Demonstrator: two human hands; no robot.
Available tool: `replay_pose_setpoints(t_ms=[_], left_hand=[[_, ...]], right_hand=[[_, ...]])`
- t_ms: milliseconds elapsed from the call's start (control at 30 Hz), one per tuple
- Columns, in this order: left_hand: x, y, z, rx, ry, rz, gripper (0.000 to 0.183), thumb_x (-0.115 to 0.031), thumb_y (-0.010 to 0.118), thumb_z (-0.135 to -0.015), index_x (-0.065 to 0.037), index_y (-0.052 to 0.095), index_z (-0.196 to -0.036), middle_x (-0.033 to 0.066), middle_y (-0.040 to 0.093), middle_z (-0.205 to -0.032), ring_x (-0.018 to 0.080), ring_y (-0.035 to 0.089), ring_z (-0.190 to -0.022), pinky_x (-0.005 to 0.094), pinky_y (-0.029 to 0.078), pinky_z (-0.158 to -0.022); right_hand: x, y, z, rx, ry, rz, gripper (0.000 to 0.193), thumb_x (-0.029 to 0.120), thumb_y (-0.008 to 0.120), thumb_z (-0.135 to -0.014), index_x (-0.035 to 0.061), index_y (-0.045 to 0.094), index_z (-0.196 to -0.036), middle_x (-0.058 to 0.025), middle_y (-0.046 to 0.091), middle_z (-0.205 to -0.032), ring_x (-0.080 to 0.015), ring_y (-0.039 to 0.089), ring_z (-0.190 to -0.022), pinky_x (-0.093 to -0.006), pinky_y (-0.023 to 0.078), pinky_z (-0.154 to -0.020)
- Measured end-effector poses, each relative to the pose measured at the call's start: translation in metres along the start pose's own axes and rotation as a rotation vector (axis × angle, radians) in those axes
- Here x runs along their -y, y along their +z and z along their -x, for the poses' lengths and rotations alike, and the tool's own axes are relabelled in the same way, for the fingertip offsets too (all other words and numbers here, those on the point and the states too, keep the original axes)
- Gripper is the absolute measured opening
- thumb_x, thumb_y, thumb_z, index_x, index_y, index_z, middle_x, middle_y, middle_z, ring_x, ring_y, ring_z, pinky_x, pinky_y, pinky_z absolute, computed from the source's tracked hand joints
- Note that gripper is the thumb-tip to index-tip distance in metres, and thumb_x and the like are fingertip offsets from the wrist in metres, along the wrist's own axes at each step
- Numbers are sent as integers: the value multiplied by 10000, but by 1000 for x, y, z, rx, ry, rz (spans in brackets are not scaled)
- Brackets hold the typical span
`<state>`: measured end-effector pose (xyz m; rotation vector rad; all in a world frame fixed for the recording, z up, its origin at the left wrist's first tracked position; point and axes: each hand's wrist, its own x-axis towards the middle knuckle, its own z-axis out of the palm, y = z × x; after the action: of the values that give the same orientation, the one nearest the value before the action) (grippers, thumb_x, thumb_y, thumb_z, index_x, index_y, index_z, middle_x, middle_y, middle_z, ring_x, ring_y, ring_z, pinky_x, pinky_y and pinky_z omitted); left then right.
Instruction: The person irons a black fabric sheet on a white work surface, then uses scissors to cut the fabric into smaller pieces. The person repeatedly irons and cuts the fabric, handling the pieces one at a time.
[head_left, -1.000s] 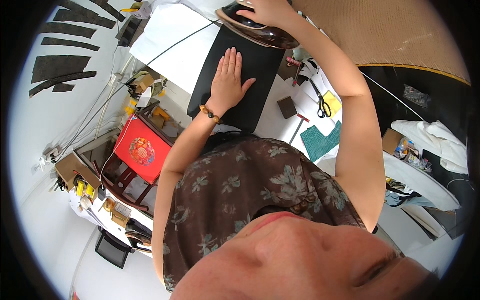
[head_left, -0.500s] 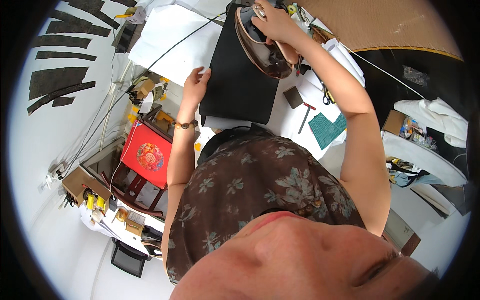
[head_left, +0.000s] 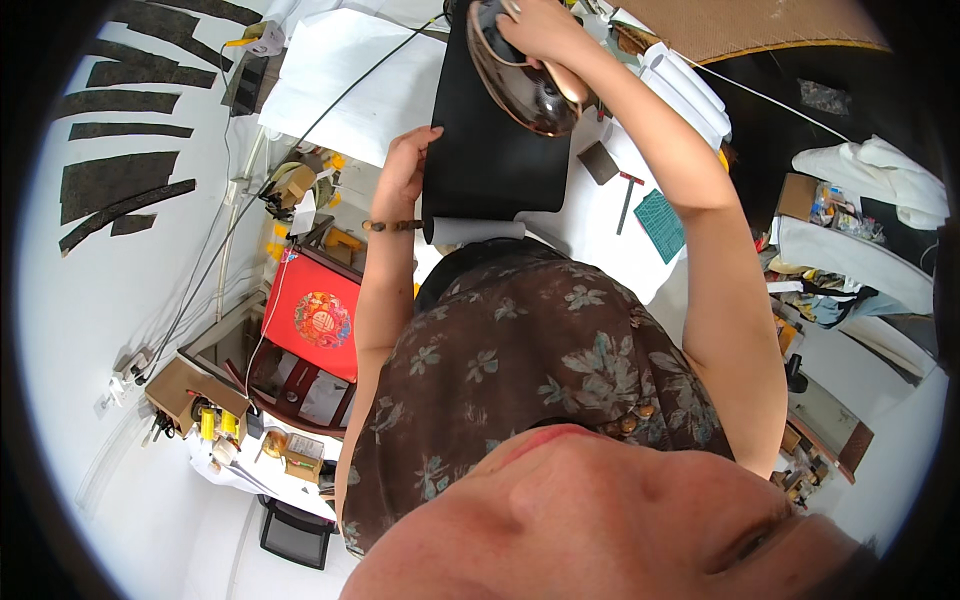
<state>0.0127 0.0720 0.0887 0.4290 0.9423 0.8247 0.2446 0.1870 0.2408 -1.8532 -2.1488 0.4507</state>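
My right hand (head_left: 545, 30) is closed around the handle of a clothes iron (head_left: 525, 92) with a dark, shiny body and rose-gold trim. The iron rests over the far right part of a long black sheet (head_left: 490, 170), its rounded end toward me. The sheet's near edge curls over and shows a pale underside. At the sheet's left edge is my left hand (head_left: 405, 165), with bent fingers that seem to pinch the edge; part of the grip is hidden. A beaded bracelet circles the left wrist.
Right of the sheet lie a dark block (head_left: 598, 162), a red-headed tool (head_left: 627, 200) and a green cutting mat (head_left: 662, 225). White paper (head_left: 345, 85) spreads at the far left, crossed by a black cable (head_left: 375, 72). A red-backed chair (head_left: 310, 310) stands at my left.
The view has shifted a little. My left hand's fingers, spread before, are now bent at the sheet's edge. The iron stays in my right hand, slightly farther away in the view.
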Motion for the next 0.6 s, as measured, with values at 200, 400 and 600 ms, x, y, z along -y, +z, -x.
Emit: replay_pose_setpoints(t_ms=[200,400,600], left_hand=[[-14,-8,-4,135,-161,206,476,-372,474,-933,49,695,-945,153,738,-891,228,699,-756,284,529,-737],[-14,-23,-10,309,-195,215,678,-515,416,-942,105,658,-1068,223,715,-1007,286,694,-885,334,510,-870],[-17,-19,-4,270,-209,315,867,-692,387,-898,119,553,-1155,298,674,-1016,350,676,-869,401,518,-844]], right_hand=[[24,24,10,16,-92,31,402,300,552,-894,42,514,-1199,-275,666,-959,-460,646,-915,-535,522,-798],[1,-28,8,63,-291,218,420,426,627,-876,119,586,-1160,-212,688,-950,-417,657,-894,-503,531,-777],[19,2,49,6,-506,243,372,455,591,-859,142,627,-1058,-189,685,-822,-377,668,-764,-497,536,-674]])
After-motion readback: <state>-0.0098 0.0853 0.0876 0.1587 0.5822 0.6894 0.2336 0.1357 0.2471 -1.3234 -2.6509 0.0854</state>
